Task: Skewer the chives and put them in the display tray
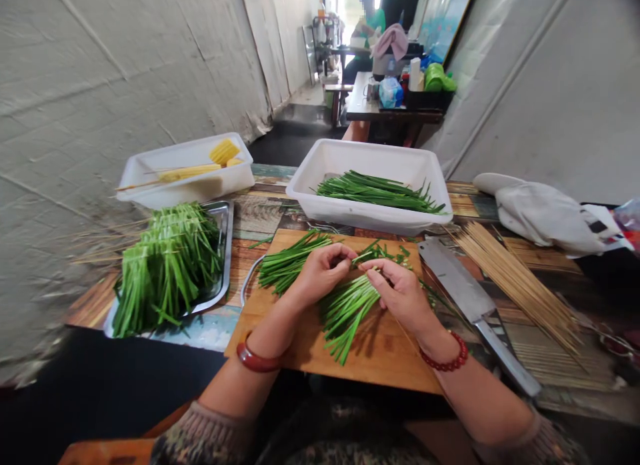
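A bundle of green chives [350, 315] fans out over the wooden cutting board [300, 338]. My right hand [397, 288] pinches the pale ends of this bundle between thumb and fingers. What looks like a thin bamboo skewer runs from under that hand towards the board's lower right edge. Close by on the left, my left hand [325, 271] is closed in a pinch, with green stalks at its fingertips. Another pile of chives [287, 261] lies beside it on the board, partly behind the hand. Cut bits [400, 255] are scattered beyond my right hand.
Skewered chives [165, 265] fill a metal tray [227, 251] at left. Behind are a white tub [370, 218] of chives and another tub [200, 191] with yellow food on skewers. A cleaver [457, 278] and bamboo skewers [520, 285] lie right. A person [373, 25] sits far back.
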The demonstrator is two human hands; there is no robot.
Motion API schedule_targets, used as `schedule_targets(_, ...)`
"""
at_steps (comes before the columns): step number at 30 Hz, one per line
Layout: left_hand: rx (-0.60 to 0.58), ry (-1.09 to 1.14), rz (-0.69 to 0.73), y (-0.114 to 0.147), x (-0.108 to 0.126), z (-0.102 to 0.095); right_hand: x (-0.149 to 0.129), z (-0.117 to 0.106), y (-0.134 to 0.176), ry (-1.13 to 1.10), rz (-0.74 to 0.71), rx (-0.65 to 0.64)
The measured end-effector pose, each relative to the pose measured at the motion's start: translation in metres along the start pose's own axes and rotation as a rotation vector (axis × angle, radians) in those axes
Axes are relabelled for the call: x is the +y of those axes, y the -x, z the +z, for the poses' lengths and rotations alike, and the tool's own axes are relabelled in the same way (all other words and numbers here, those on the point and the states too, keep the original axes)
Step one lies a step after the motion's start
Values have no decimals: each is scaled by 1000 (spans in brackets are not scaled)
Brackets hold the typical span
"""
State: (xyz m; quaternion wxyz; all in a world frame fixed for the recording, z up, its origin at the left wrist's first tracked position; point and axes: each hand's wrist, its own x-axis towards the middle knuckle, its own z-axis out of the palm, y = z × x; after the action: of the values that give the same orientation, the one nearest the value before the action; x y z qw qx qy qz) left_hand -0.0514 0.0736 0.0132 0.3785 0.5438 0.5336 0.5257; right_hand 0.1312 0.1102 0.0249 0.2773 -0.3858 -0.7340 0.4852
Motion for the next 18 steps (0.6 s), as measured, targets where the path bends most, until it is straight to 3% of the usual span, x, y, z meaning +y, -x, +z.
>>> schedule_targets(7,-22,96,-69,1,9,0,-5,-3,-1,55,-35,25)
schedule_targets(18,-13,108,-51,3,6,1,-5,-3,0,49,-71,55)
